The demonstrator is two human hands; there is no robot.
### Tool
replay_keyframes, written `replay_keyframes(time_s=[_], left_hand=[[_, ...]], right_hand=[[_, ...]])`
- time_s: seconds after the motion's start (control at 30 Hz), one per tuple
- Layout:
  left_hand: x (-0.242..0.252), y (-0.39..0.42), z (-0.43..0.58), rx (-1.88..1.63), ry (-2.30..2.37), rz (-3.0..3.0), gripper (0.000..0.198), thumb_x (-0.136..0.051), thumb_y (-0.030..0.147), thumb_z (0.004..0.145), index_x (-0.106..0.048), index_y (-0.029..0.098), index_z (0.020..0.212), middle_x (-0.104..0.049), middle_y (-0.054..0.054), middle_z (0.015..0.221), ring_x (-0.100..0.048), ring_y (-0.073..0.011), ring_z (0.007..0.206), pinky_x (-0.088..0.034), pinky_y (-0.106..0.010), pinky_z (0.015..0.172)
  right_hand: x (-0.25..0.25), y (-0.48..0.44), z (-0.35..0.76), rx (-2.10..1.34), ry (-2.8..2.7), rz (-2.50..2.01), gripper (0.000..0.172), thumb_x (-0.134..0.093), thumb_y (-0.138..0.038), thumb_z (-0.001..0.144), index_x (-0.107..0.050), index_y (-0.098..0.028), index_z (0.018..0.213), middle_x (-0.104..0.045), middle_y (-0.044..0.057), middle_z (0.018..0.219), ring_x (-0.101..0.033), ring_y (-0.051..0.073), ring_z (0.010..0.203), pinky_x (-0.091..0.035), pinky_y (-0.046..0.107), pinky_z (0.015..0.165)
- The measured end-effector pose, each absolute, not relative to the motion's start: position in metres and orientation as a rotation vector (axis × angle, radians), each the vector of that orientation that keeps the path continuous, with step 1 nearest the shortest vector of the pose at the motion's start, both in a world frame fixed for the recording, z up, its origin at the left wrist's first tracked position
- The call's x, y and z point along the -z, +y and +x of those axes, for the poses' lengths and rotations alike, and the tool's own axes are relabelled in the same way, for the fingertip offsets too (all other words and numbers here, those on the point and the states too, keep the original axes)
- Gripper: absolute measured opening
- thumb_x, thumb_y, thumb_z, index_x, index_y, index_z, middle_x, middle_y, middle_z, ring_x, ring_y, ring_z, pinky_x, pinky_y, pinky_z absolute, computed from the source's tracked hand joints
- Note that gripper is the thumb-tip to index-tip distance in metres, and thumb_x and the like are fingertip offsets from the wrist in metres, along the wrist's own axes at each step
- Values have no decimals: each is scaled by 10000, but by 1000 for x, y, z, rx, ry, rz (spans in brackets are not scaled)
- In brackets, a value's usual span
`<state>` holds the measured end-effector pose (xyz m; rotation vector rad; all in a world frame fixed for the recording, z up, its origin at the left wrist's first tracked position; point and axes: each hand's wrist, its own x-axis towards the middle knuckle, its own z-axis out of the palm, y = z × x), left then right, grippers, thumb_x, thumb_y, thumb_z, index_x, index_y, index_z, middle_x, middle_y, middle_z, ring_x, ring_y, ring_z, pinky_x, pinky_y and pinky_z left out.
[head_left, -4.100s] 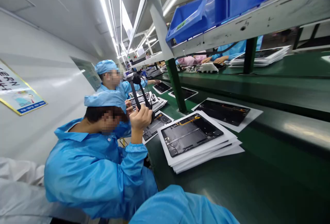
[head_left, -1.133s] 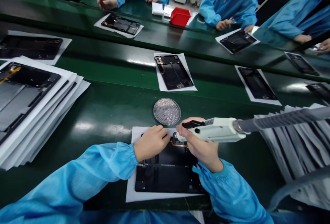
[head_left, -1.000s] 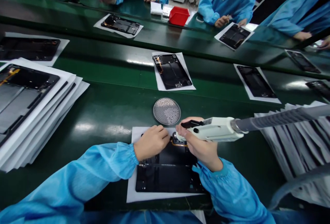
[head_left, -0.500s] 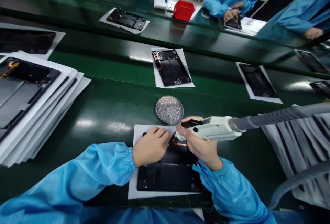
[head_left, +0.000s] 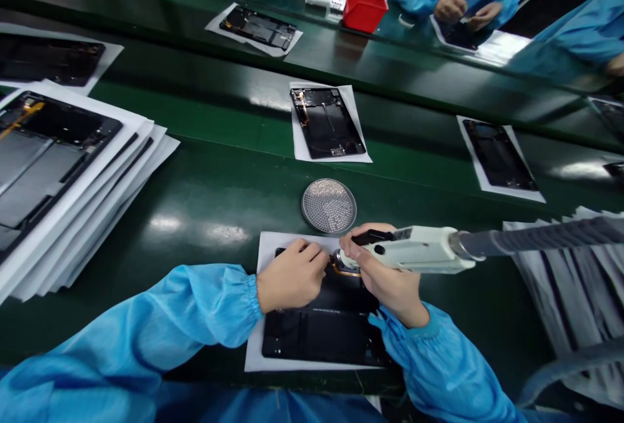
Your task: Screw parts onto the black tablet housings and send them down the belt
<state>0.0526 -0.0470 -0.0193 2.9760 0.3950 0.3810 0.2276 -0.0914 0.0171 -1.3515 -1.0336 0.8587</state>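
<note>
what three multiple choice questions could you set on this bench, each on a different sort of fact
1. What is the right hand doing?
A. Lying flat and empty
B. Gripping the white tool, its tip at the black panel
C. Lifting the panel

2. Where is the perforated disc?
A. On the green bench, beyond the white sheet
B. Under the panel
C. Clipped to the tool

3. What colour is the small bin across the bench?
A. Blue
B. White
C. Red

Answers:
1. B, the fingers wrap the tool's body.
2. A, it lies apart from the sheet's far edge.
3. C, its walls show red.
</note>
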Motion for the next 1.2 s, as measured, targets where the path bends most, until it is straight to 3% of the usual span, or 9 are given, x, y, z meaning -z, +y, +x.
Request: replay_keyframes(time_s=[0.33,0.5,0.63,1.2], left_hand=[[23,-49,53,-478,378,3003,264,-458,145,996,-681,74,874,-643,-153,946,-553,-245,849,-377,-369,680],[21,-50,52,-567,424,3024,270,-411,137,1007,-663,59,1067,-652,-151,982,-566,-243,869,-420,-387,735],[21,-51,51,-516,423,3001,262,-417,150,1007,-650,63,1090,-637,-157,1049,-569,-247,897,-420,-396,761],[15,-55,49,-381,484,2905,311,-464,256,971,-612,46,1147,-587,-163,1108,-531,-293,981,-406,-439,806]], right_hand=[[-13,-96,231,-854,-1107,-1364,187,-759,-294,792,-645,-221,922,-641,18,771,-617,194,705,-581,438,731],[-39,-86,234,-747,-1081,-1319,232,-767,-257,770,-660,-224,974,-647,20,795,-633,198,732,-581,460,779],[-54,-58,229,-687,-1004,-1287,217,-761,-246,743,-651,-209,927,-631,16,791,-628,194,731,-570,445,765],[-18,-25,228,-642,-1021,-1350,181,-723,-211,748,-646,-190,911,-637,16,809,-634,183,762,-557,386,761]])
